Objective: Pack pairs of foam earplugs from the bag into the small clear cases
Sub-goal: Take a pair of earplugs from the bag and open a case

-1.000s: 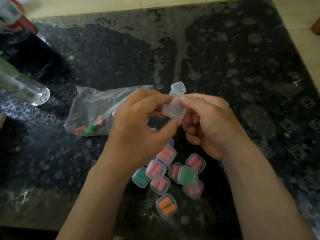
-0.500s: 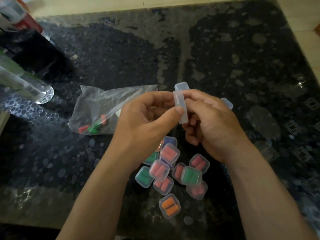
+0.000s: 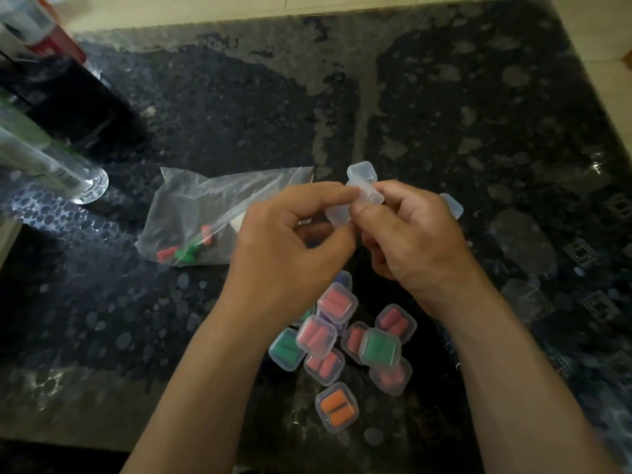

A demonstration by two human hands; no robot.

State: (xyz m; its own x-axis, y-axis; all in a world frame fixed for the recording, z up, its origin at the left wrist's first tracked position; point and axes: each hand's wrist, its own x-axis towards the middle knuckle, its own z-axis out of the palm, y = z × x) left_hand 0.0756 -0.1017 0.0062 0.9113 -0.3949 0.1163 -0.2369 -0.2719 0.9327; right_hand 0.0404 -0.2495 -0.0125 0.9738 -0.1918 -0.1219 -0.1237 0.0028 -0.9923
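Observation:
Both hands hold one small clear case [image 3: 355, 200] above the table. My left hand [image 3: 290, 248] pinches its left side with fingertips and thumb. My right hand [image 3: 413, 241] pinches its right side. The case looks empty. Behind it lies another empty clear case [image 3: 361, 171], and a third [image 3: 452, 205] peeks out behind my right hand. The clear plastic bag [image 3: 205, 213] lies to the left with red and green earplugs [image 3: 184, 254] inside. A pile of filled cases [image 3: 345, 340] with pink, green, orange and purple earplugs sits below my hands.
The dark patterned glass tabletop [image 3: 478, 114] spreads all around. A clear bottle [image 3: 51, 162] lies at the left edge, beside a dark object [image 3: 78, 107] and a red-labelled container [image 3: 51, 35] at the top left.
The clear case has turned in my fingers from edge-on to tilted, and both hands have shifted their grip slightly. The bag and the filled cases have not moved.

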